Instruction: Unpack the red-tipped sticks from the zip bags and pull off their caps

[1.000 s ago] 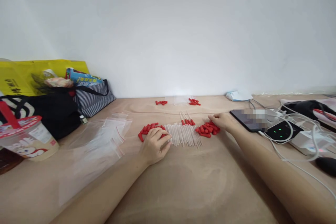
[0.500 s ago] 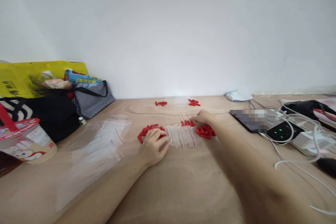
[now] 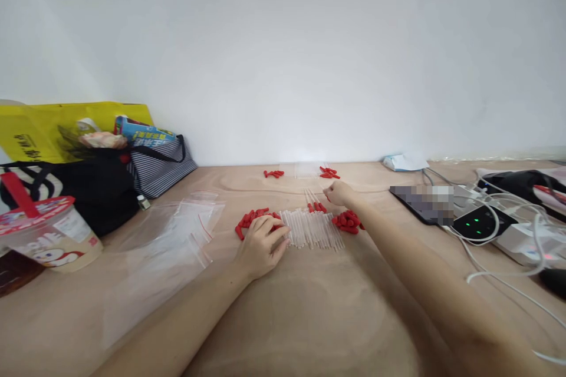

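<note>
A row of clear thin tubes point(image 3: 313, 230) lies on the wooden table point(image 3: 309, 318). Piles of small red caps sit at its left end point(image 3: 250, 218) and right end point(image 3: 349, 221). My left hand point(image 3: 260, 245) rests curled on the table, its fingertips touching the left end of the tubes beside the left cap pile. My right hand point(image 3: 339, 193) is reached out beyond the tubes, fingers pinched together near a few capped tubes point(image 3: 315, 205). What it pinches is too small to make out.
Clear zip bags point(image 3: 177, 235) lie to the left. A drink cup point(image 3: 48, 235), black bag point(image 3: 88, 188) and striped bag point(image 3: 157, 168) stand at far left. A phone point(image 3: 422, 203), chargers and white cables point(image 3: 495, 230) crowd the right. More caps and tubes point(image 3: 327, 172) lie near the wall.
My right hand moved left from the right cap pile near the phone to behind the tube row and closed into a pinch. My left hand stayed put.
</note>
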Tool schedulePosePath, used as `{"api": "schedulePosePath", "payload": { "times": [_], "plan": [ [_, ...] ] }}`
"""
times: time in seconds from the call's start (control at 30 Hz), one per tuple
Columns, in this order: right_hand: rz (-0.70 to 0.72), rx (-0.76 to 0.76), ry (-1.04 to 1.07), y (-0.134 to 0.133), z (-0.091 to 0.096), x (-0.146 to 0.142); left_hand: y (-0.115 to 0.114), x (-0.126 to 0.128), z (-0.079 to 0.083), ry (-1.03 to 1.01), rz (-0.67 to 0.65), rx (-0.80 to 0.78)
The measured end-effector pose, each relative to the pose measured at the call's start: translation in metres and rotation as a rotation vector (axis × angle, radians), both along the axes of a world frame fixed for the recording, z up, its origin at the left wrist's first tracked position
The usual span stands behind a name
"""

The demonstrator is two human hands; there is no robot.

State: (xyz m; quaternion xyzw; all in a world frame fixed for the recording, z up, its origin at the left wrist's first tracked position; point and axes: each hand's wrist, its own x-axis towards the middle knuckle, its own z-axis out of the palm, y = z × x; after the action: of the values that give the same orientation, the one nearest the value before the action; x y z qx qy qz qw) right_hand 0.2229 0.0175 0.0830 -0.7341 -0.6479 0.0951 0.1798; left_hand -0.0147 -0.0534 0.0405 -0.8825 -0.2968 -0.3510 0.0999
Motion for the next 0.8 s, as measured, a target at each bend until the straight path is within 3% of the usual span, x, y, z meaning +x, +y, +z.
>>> {"api": "schedulePosePath", "payload": {
  "times": [0.13, 0.17, 0.23, 0.33, 0.43, 0.53, 0.8],
  "plan": [
    [0.119, 0.156, 0.028, -0.040, -0.001, -0.002, -0.001, 0.001, 0.001, -0.051, 0.048, 0.058],
    [0.166, 0.228, 0.024, -0.053, -0.006, -0.002, 0.000, 0.001, 0.001, -0.061, 0.066, 0.069],
    [0.354, 0.510, 0.012, -0.077, -0.021, -0.002, 0.001, 0.000, 0.002, -0.083, 0.109, 0.077],
    [0.517, 0.691, 0.019, -0.105, -0.046, -0.004, 0.001, -0.001, 0.003, -0.065, 0.109, 0.058],
    [0.591, 0.762, 0.041, -0.118, -0.059, -0.010, -0.003, 0.002, 0.002, 0.025, -0.009, 0.057],
    [0.640, 0.796, 0.065, -0.120, -0.060, -0.018, -0.011, 0.010, 0.000, 0.060, -0.089, 0.086],
    [0.615, 0.809, -0.027, -0.118, -0.059, -0.024, -0.019, 0.020, 0.001, 0.046, -0.075, 0.182]
  ]
}}
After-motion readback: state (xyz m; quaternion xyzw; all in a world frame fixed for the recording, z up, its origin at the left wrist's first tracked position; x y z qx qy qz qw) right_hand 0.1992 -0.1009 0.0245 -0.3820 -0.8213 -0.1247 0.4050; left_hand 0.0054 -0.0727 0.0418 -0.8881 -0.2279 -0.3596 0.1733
